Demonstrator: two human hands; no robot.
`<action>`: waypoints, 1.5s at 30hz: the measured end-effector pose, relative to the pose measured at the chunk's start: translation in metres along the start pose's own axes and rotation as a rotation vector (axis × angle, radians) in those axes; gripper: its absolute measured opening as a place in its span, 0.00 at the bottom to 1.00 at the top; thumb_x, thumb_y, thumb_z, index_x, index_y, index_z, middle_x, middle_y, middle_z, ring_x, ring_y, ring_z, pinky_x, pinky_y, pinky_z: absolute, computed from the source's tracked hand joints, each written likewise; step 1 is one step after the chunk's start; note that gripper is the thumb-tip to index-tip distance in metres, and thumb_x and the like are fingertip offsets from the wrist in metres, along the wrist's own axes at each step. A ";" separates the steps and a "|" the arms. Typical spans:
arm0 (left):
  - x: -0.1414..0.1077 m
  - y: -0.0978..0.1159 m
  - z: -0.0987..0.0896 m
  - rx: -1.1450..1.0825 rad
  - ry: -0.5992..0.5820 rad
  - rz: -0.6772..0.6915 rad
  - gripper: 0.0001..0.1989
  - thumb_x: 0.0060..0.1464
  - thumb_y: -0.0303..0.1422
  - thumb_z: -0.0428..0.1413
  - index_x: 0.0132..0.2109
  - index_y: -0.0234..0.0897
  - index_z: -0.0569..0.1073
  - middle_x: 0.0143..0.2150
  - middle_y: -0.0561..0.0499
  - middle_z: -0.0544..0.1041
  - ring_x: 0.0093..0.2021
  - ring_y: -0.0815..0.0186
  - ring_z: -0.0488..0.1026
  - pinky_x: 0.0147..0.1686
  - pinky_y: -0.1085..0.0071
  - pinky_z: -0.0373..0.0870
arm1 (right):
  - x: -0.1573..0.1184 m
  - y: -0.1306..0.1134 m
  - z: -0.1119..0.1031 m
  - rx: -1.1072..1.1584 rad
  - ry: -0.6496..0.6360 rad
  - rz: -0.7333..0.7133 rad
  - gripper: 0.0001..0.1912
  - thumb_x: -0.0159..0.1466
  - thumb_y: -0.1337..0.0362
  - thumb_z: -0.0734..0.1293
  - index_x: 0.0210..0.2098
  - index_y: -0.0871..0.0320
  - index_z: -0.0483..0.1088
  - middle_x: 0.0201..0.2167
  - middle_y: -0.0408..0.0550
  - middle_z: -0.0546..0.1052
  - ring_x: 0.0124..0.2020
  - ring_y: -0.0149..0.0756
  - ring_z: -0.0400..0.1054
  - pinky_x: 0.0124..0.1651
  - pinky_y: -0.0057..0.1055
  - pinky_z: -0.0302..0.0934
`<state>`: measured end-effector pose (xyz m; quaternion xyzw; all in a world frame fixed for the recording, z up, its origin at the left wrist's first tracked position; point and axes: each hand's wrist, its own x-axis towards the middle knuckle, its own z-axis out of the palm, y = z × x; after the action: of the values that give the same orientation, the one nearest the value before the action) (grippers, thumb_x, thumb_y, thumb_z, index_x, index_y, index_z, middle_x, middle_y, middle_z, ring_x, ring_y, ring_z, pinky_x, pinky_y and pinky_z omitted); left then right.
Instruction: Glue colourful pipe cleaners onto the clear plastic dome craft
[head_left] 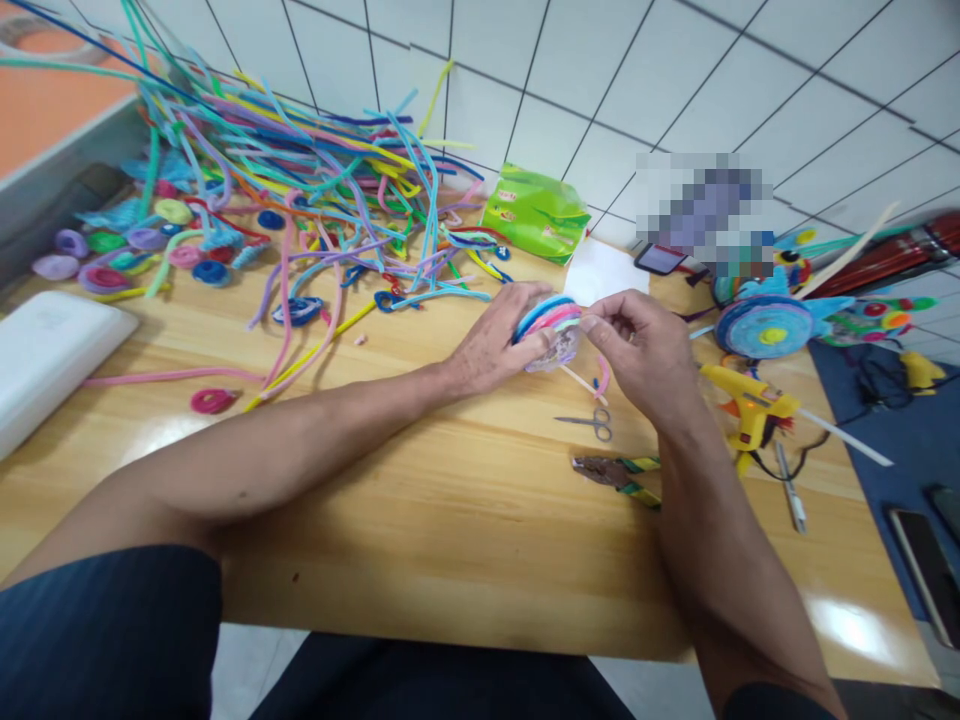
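Note:
A rounded pipe-cleaner piece [549, 318], banded in blue, pink and pale colours, is held up over the wooden table. My left hand [491, 345] grips it from the left, thumb across its front. At its right edge, the thumb and fingers of my right hand [646, 350] are pinched together; what lies between the fingertips is hidden. Below the piece are a thin white stick [583, 382] and a short pink curved strip [602, 375]. Small scissors [592, 421] lie nearer to me, and pliers [611, 470] with green and yellow handles rest partly behind my right forearm.
A heap of coloured pipe cleaners [315, 170] and small coils spreads over the back left. A green packet [534, 215] and white paper [606, 272] lie by the tiled wall. To the right are a blue fish-like craft [765, 325] and a yellow glue gun [750, 405].

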<state>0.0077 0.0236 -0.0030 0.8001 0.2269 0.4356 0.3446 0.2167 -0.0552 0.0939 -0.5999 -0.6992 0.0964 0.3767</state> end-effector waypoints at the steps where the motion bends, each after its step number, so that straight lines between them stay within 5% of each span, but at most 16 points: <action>1: 0.000 0.000 0.000 0.003 -0.004 0.003 0.31 0.74 0.55 0.54 0.72 0.40 0.68 0.72 0.35 0.77 0.73 0.46 0.74 0.76 0.43 0.72 | 0.000 0.000 0.000 0.001 -0.004 0.008 0.05 0.69 0.63 0.73 0.35 0.50 0.78 0.27 0.42 0.73 0.29 0.37 0.64 0.37 0.37 0.64; 26: -0.003 0.007 -0.002 -0.060 0.002 -0.025 0.35 0.77 0.64 0.46 0.71 0.42 0.67 0.72 0.36 0.77 0.75 0.48 0.74 0.78 0.44 0.72 | 0.000 -0.009 0.007 0.088 -0.014 0.117 0.07 0.64 0.64 0.71 0.29 0.51 0.73 0.21 0.38 0.68 0.25 0.33 0.62 0.32 0.34 0.59; 37: 0.000 0.005 0.003 -0.025 0.077 -0.053 0.27 0.68 0.45 0.58 0.68 0.38 0.69 0.68 0.37 0.79 0.70 0.50 0.78 0.74 0.50 0.77 | -0.001 -0.010 0.007 0.158 -0.033 0.135 0.08 0.65 0.64 0.72 0.29 0.52 0.72 0.21 0.37 0.68 0.24 0.32 0.61 0.31 0.34 0.58; 45: -0.001 0.005 0.003 -0.019 0.081 -0.040 0.25 0.68 0.42 0.60 0.67 0.40 0.70 0.68 0.38 0.80 0.70 0.50 0.79 0.73 0.48 0.78 | -0.002 -0.007 0.009 0.190 -0.064 0.193 0.10 0.66 0.61 0.75 0.29 0.52 0.73 0.21 0.38 0.68 0.24 0.31 0.58 0.29 0.33 0.53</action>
<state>0.0102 0.0189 -0.0007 0.7739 0.2526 0.4625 0.3512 0.2058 -0.0560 0.0908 -0.6228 -0.6375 0.2171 0.3983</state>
